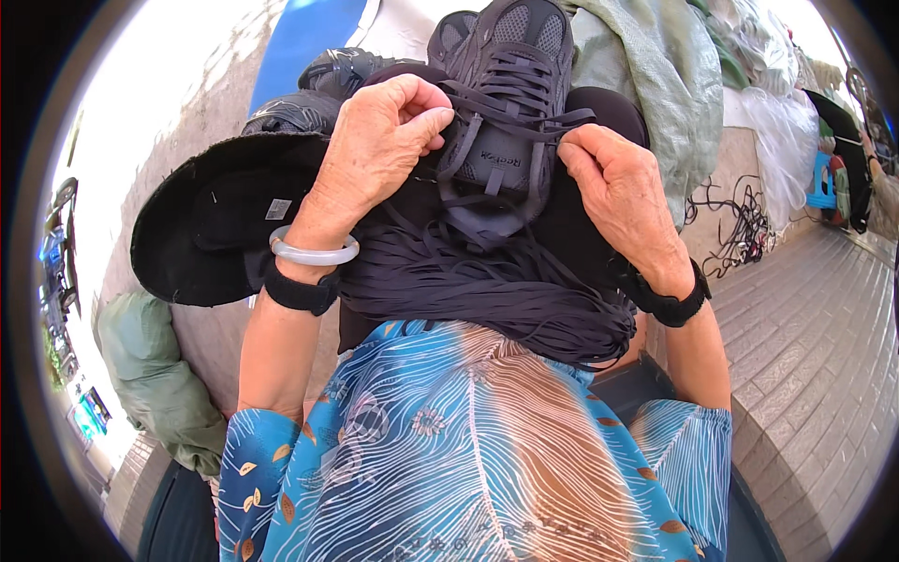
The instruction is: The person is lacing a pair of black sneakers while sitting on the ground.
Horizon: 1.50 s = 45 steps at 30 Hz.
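Right, both hands are on a dark grey sneaker (510, 94) resting on the lap: the left hand (379, 140) pinches a lace at the shoe's left edge, the right hand (613, 183) pinches another at its right edge. A thick bundle of dark laces (487, 290) spills across the lap just below. A black hat (211, 220) crowds the left side, a green sack (655, 84) hems in the right, and open brick pavement (815, 347) lies further right.

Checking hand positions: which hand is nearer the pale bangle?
Left. The left hand wears the pale bangle at its wrist; the right hand is across the dark sneaker.
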### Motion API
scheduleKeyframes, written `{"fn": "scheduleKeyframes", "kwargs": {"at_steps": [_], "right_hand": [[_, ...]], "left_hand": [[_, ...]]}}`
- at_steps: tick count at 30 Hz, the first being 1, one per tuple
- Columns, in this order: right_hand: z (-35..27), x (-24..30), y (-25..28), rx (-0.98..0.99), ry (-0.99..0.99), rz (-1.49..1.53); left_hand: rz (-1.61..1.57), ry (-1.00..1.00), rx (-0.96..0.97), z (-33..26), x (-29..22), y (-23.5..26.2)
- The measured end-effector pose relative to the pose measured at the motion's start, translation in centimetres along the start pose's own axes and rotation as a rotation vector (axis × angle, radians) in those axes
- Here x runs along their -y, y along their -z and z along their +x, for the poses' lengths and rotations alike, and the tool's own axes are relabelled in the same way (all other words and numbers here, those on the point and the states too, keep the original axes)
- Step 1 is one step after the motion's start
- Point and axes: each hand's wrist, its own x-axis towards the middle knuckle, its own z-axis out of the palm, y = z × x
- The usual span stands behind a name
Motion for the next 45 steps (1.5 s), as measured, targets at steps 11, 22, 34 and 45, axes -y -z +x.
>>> {"fn": "scheduleKeyframes", "kwargs": {"at_steps": [11,22,34,45], "right_hand": [[-1.5,2.4,-0.1,-0.134,0.117,-0.477],[-1.1,2.6,-2.2,-0.089,0.089,-0.508],[0.1,4.4,-2.4,-0.038,0.252,-0.817],[0.2,5.7,-0.1,0.046,0.136,0.244]], "left_hand": [[0.512,-0.518,-0.221,-2.3,-0.6,-1.0],[0.288,-0.39,-0.175,-1.8,0.8,-1.5],[0.885,-0.672,-0.181,-1.2,-0.6,-2.7],[0.218,-0.558,-0.196,-3.8,-2.0,-1.6]]}}
